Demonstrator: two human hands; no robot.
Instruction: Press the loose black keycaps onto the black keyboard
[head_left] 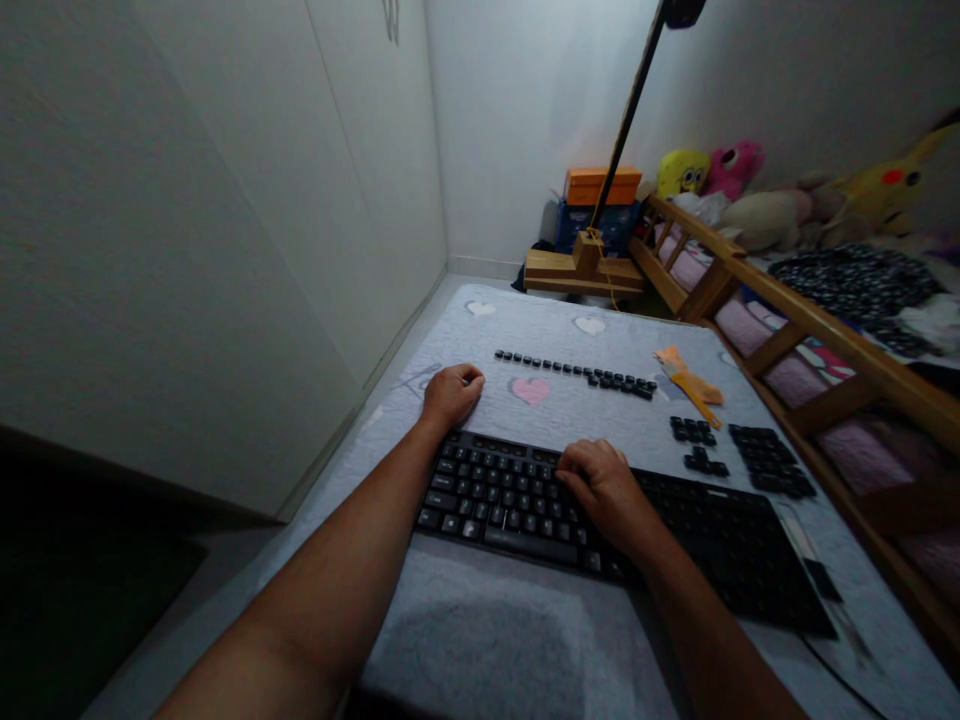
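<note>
Keyboard (531, 543): on the sheet (487, 585), lying flat in front of the person, under the right hand (604, 488). Its left and middle parts carry seated keys, long space bar included. Its far edge at the left shows dark slots without keys. The part to the right of the right hand looks bare of keys, though poor light prevents a full check.

Loose keys are set out in order: a long row (555, 367) beyond the keyboard, with a shorter row under its right end; to the right, two small groups (692, 430) (705, 462) and a larger block (771, 462). Judged from this, key removal is part done; most of the main letter area is left.

Right hand: fingers bent and drawn together, tips at the upper keys; whether a key is pinched, cannot tell. Left hand (452, 395): beyond the keyboard's left end, fingers curled inward; contents, if any, cannot be told.

A brush (694, 395) lies across an orange cloth (709, 390).

Markings: pale legends on the keys and a light label (718, 493) on the keyboard, none legible. Pale print on the blue box (577, 222) is unreadable. No brand confirmed.
</note>
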